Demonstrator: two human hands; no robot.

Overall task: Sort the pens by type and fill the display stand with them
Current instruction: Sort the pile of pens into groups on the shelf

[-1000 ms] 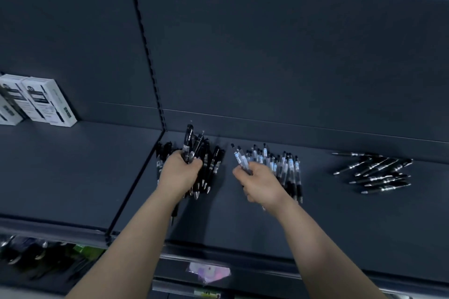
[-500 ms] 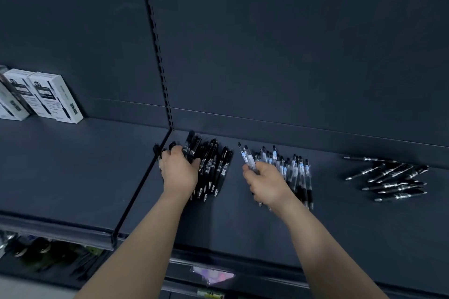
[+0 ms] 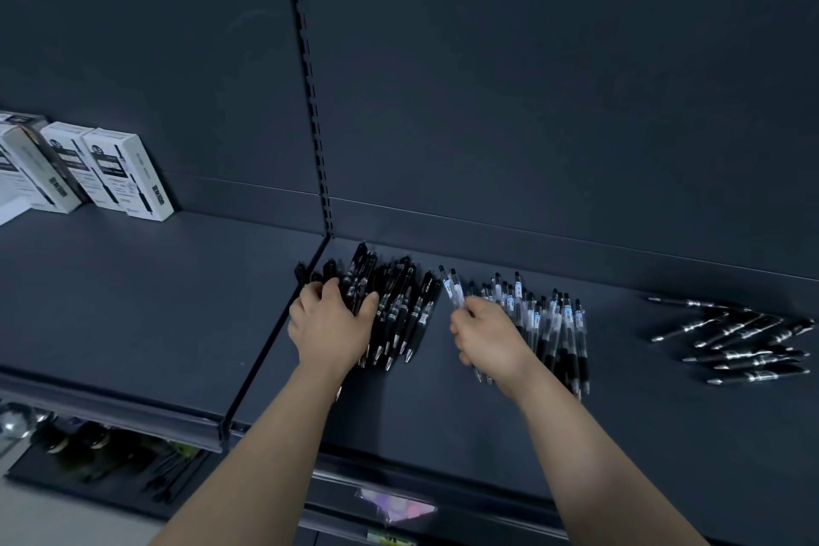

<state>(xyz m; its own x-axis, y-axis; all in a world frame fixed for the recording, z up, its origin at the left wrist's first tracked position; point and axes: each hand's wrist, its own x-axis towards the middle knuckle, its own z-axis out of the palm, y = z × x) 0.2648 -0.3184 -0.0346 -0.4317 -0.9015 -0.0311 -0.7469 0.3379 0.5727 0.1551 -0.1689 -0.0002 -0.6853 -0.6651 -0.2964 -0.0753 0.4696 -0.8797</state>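
Three groups of pens lie on the dark shelf (image 3: pixel 443 412). A pile of black pens (image 3: pixel 401 306) is at the left, and my left hand (image 3: pixel 330 326) lies over its left part with fingers curled round several of them. In the middle lie clear-barrelled pens with black grips (image 3: pixel 554 324). My right hand (image 3: pixel 489 335) grips two or three clear pens (image 3: pixel 453 286) at the left edge of that group, their tops sticking up past my fingers. Black pens with silver bands (image 3: pixel 735 341) lie fanned out at the right.
White pen boxes (image 3: pixel 111 173) stand at the back of the neighbouring shelf section on the left. A slotted upright (image 3: pixel 312 102) divides the two back panels. Below the shelf edge hang packaged goods (image 3: pixel 394 505) and a lower shelf of dark items (image 3: pixel 111 452).
My left hand has lowered the black pens it held raised onto the pile and now lies over them. My right hand stays at the clear pens with little change. The camera has shifted slightly.
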